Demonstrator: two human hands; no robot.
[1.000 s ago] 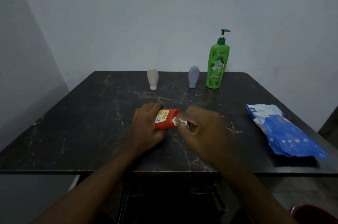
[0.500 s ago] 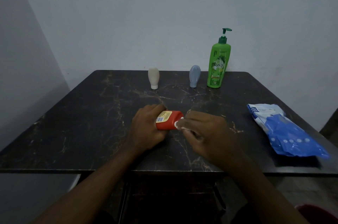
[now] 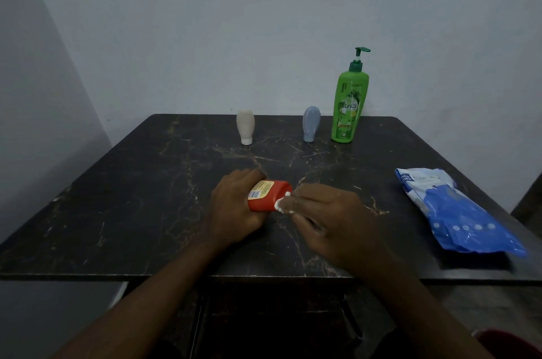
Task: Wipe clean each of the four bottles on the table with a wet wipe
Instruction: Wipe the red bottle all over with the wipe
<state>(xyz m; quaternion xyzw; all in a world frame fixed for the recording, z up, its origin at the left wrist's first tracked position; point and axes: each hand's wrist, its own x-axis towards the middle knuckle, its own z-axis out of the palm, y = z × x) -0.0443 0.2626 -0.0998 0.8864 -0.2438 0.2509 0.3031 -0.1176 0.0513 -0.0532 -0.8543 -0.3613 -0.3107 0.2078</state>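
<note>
A dark marbled desk (image 3: 146, 197) stands against a pale wall (image 3: 205, 35); a blue-and-white packet (image 3: 457, 212) lies near its right edge.

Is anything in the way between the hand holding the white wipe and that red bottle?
Nothing visible is in the way. The right hand pinches the wet wipe right against the end of the red bottle, which the left hand grips on its side. Only the wipe itself sits between the fingers and the bottle.
</note>
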